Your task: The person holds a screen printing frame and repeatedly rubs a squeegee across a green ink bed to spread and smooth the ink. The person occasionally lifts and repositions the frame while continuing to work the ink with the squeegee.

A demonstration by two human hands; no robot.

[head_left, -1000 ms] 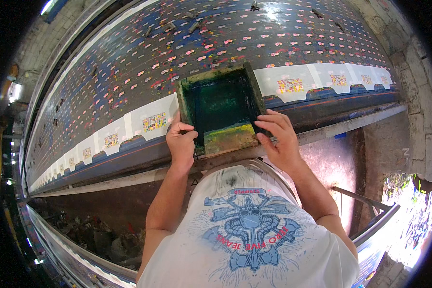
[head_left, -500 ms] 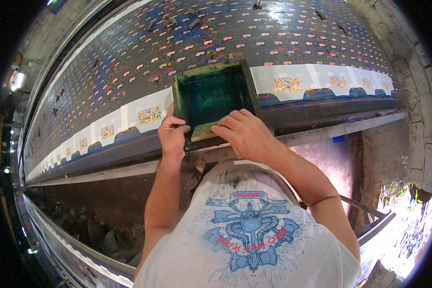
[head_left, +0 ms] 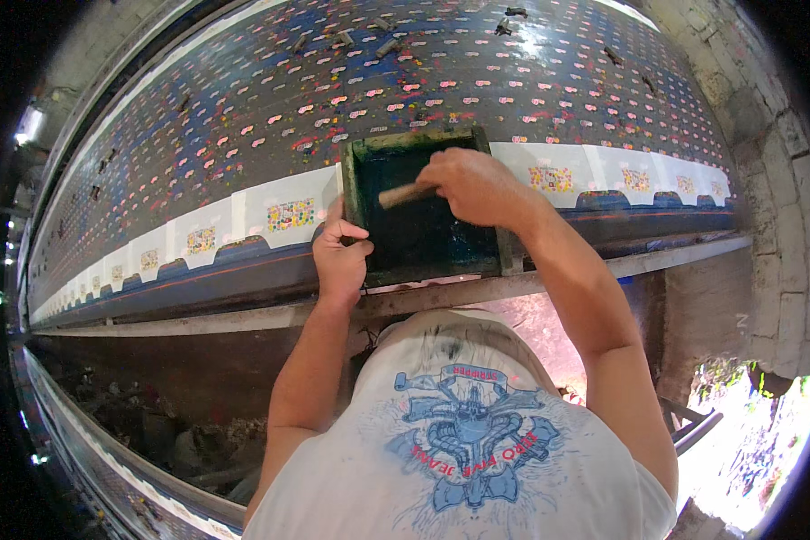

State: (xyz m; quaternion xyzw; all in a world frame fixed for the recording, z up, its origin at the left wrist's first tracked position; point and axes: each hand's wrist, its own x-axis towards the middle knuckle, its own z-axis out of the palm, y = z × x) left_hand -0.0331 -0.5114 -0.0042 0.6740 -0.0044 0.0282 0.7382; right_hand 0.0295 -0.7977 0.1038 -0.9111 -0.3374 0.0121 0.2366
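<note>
A wooden screen-printing frame (head_left: 414,141) with dark green, ink-stained inner walls lies on the long table, over the row of white pieces. At its left side my left hand (head_left: 340,261) has its fingers closed around the edge. My right hand (head_left: 481,184) is over the inside of the frame, closed on the end of a wooden squeegee (head_left: 405,195). The squeegee slants to the left from my fingers, above the dark mesh; whether its blade touches the mesh cannot be made out.
White cut pieces (head_left: 243,209) with colourful prints run along the near edge of the table (head_left: 270,126) on both sides. Small pink marks cover the dark tabletop, and several small clamp-like objects (head_left: 387,47) lie on its far part. A metal rail (head_left: 603,268) borders the front.
My right hand has moved from the frame's near end up over its middle, bringing the squeegee along and tilting it. My left hand stays on the left side. The whole view has shifted slightly.
</note>
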